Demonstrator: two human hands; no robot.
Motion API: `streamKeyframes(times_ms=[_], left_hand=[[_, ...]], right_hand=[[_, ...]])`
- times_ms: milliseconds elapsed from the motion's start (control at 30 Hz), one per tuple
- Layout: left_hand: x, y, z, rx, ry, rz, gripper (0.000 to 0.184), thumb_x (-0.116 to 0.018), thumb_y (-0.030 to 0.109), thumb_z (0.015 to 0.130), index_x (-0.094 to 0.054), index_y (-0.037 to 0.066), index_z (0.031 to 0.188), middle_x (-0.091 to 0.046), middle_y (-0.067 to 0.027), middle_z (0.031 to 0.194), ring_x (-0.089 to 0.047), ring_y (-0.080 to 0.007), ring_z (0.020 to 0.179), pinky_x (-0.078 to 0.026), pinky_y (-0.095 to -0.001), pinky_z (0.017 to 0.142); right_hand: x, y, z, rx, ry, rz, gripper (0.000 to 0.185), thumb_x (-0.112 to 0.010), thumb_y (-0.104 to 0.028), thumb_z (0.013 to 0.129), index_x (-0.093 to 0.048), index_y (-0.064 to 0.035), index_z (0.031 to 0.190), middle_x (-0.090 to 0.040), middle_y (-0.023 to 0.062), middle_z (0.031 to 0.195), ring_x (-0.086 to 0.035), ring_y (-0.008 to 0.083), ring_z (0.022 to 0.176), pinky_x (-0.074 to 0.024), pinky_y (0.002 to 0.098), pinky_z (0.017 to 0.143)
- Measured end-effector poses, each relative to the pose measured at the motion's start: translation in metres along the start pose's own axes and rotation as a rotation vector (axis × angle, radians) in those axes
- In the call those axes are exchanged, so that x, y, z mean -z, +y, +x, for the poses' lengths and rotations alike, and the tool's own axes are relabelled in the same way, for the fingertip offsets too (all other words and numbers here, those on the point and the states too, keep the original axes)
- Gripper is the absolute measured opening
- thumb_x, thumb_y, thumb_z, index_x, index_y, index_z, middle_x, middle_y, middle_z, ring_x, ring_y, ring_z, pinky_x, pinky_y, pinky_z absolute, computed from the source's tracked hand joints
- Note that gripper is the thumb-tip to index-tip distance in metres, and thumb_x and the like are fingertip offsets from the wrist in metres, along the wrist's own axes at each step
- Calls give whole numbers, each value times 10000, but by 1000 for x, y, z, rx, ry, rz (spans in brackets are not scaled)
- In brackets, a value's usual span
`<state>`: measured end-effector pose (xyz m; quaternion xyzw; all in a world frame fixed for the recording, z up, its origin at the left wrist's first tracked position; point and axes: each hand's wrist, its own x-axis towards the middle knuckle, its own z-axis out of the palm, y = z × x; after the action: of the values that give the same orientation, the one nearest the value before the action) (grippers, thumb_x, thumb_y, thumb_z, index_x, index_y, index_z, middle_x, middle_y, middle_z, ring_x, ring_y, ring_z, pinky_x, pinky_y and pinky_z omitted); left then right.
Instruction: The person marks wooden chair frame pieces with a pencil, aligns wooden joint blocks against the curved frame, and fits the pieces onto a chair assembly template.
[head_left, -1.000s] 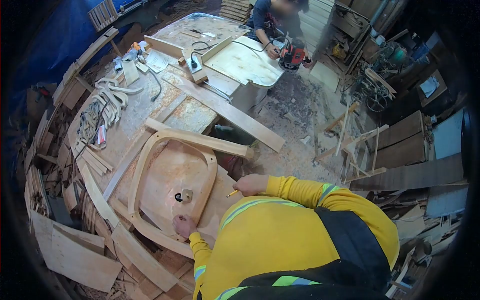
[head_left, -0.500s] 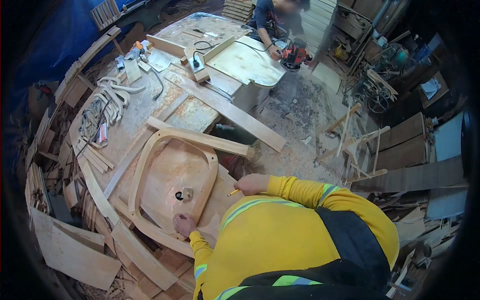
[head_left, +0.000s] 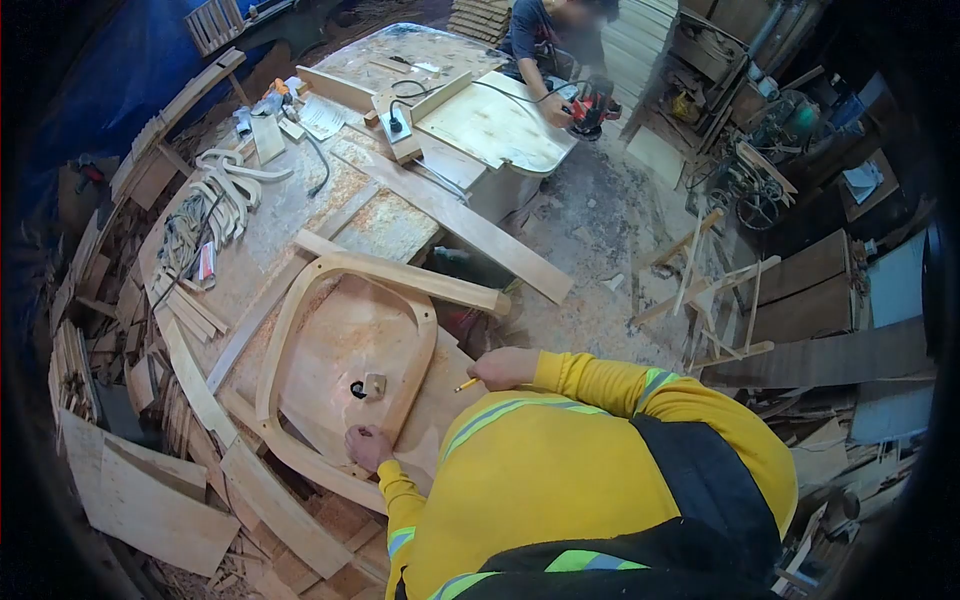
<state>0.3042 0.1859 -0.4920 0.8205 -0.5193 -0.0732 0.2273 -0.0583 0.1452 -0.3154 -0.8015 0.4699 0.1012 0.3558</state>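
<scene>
My left hand (head_left: pixel 369 447), its fingers curled closed, rests at the near end of a curved wooden frame (head_left: pixel 272 350). Whether it grips the frame or something small is hidden. My right hand (head_left: pixel 507 369) holds a yellow pencil (head_left: pixel 467 384), its tip pointing left, over a wooden panel (head_left: pixel 446 385) to the right of the frame. Inside the frame lies a flat board with a small wooden block (head_left: pixel 374 388) beside a round black object (head_left: pixel 357 390).
Across the bench a person (head_left: pixel 530 40) handles a red and black power tool (head_left: pixel 592 108) near a pale board (head_left: pixel 495 120). A power strip (head_left: pixel 397 128), a long plank (head_left: pixel 470 225) and curved wooden pieces (head_left: pixel 228 200) lie around. Offcuts cover the left floor; wooden stands (head_left: pixel 715 285) are right.
The other person's power tool has shifted slightly to the right and turned. My two hands, the pencil and the frame stay practically where they were.
</scene>
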Motion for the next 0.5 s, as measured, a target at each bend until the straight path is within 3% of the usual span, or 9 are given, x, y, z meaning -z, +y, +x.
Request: streamKeyframes(times_ms=[500], left_hand=[[6, 4, -1, -15, -3, -8, 153, -627, 179, 802, -617, 45, 876, -628, -135, 925, -596, -345, 908, -469, -465, 825]], right_hand=[[-11, 9, 5, 78, 55, 7, 217, -578, -146, 840, -652, -7, 989, -704, 222, 901, -693, 422, 872, -543, 528, 750]])
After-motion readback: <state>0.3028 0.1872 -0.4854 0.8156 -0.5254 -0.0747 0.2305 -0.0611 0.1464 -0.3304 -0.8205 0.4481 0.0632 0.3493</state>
